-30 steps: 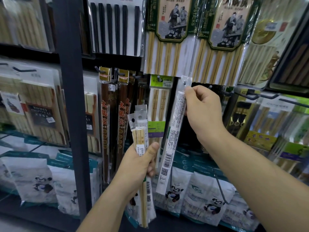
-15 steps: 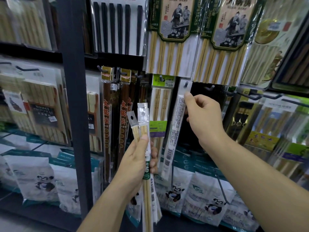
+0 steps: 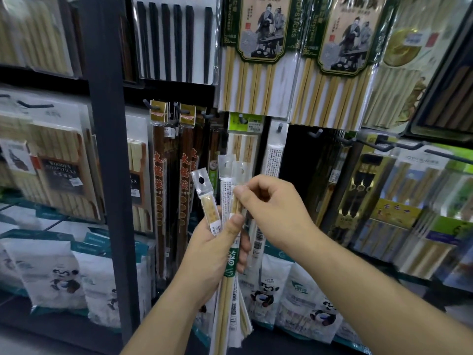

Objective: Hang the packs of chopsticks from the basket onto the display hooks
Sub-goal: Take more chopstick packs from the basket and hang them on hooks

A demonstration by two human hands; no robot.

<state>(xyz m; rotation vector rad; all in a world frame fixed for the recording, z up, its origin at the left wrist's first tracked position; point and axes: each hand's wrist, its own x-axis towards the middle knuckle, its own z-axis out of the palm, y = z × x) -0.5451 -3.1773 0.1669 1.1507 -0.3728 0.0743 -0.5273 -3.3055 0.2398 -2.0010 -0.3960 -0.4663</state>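
— Where were the chopsticks?
— The left hand (image 3: 212, 249) gripped the bundle of packs (image 3: 227, 303) at near centre; the right hand (image 3: 273, 213) pinched one pack (image 3: 237, 172).
— The danger?
— Tugging it free might have loosened the grip and spilled the rest.

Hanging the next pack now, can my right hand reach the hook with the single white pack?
Probably yes. That hook sits just above the right hand, nothing hanging between them; the hand is pinching a pack from the bundle in the left hand.
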